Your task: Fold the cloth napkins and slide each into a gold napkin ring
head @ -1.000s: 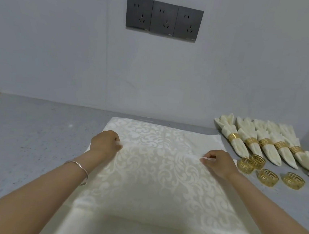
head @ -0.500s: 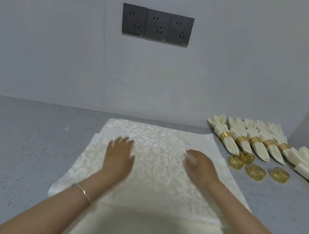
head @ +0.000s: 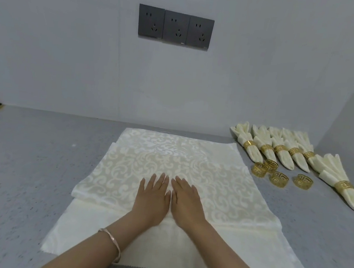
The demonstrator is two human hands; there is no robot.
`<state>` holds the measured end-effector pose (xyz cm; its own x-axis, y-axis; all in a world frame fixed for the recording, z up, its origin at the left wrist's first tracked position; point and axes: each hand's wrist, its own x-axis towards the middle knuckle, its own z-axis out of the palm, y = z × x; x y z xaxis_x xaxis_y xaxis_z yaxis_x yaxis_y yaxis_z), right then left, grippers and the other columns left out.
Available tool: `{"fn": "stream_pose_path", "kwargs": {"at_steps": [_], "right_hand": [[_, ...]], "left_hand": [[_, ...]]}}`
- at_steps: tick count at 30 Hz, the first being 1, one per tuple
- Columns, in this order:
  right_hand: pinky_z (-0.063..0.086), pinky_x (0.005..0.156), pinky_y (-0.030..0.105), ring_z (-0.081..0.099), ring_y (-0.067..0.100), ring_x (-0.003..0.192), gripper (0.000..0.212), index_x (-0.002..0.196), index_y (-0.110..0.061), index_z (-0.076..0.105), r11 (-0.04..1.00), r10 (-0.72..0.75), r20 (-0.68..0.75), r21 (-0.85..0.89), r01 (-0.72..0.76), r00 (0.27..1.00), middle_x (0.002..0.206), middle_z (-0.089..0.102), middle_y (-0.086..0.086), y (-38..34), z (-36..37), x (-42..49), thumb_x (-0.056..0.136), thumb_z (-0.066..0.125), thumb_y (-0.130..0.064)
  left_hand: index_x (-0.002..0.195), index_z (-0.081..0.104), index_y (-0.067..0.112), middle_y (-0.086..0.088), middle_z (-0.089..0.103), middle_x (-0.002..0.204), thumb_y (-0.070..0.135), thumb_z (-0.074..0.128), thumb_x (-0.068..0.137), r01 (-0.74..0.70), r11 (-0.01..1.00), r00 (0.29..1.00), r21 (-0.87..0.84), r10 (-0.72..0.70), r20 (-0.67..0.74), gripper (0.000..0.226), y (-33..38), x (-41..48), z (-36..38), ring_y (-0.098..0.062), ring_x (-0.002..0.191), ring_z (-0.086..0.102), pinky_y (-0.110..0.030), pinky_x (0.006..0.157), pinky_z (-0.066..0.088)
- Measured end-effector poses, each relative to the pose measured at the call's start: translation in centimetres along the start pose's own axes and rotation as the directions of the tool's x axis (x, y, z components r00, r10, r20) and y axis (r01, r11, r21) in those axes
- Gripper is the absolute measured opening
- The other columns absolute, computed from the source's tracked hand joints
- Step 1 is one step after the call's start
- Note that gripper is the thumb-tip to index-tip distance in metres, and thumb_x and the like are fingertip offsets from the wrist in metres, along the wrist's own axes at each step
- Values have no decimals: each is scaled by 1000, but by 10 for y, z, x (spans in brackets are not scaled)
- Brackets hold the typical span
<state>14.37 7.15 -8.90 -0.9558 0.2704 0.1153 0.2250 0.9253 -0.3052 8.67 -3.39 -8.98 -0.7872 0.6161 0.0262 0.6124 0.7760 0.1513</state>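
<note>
- left hand [head: 152,198]: fingers straight, flat on folded cream napkin [head: 221,181], gripping nothing
- right hand [head: 186,201]: same, fingers extended, palm down just beside left

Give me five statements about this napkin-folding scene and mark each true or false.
1. The left hand and right hand lie flat, side by side, on the napkin. True.
2. Four loose gold rings lie on the counter right of it. True.
3. The right hand pinches a ring. False: its straight fingers rest on the cloth, holding nothing.
4. The bracelet is on the right wrist. False: it is on the left wrist.
5. No napkin is ringed yet. False: several ringed napkins lie at the right.
</note>
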Motion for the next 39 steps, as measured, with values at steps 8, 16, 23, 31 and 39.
{"fn": "stream_pose_path", "kwargs": {"at_steps": [8,16,23,31,39], "right_hand": [[-9,118,40,-10,13,147,55,152,-33,5,992,105,76,-83,-98,992,160,-5,-7,26,-6,-5,101,13,-50],[-6,119,36,-7,12,147,60,152,-30,2,971,225,77,-102,-217,971,160,-7,-7,82,-31,-23,99,14,-54],[-2,119,32,-4,12,147,65,153,-21,3,945,311,50,-123,-303,949,160,-3,-4,130,-51,-39,99,16,-53],[-1,119,42,-2,16,147,64,153,-18,8,917,392,102,-118,-381,914,160,-1,-1,142,-64,-39,99,18,-52],[7,118,39,15,16,145,57,142,-28,37,992,97,99,65,-104,990,156,22,-5,43,-63,37,93,45,-55]], "left_hand": [[153,-3,25,7,-9,160,51,13,100,37,998,999,-59,-38,0,61,-11,1,1,-17,147,-12,-44,119,-9],[153,-3,27,8,-11,160,67,14,92,164,984,986,-62,-164,6,74,-54,-5,-6,-18,147,-13,-45,118,-10],[153,-2,27,7,-8,160,65,15,94,245,969,970,-38,-245,2,72,-97,-6,-13,-17,147,-9,-43,119,-6],[153,4,29,8,-3,160,60,18,96,189,980,982,-62,-191,-15,66,-116,-13,-18,-13,148,-1,-35,119,1],[152,-2,33,5,-10,160,63,15,95,206,977,979,-58,-206,14,67,-115,-14,-15,-24,147,-11,-42,118,-7]]}}
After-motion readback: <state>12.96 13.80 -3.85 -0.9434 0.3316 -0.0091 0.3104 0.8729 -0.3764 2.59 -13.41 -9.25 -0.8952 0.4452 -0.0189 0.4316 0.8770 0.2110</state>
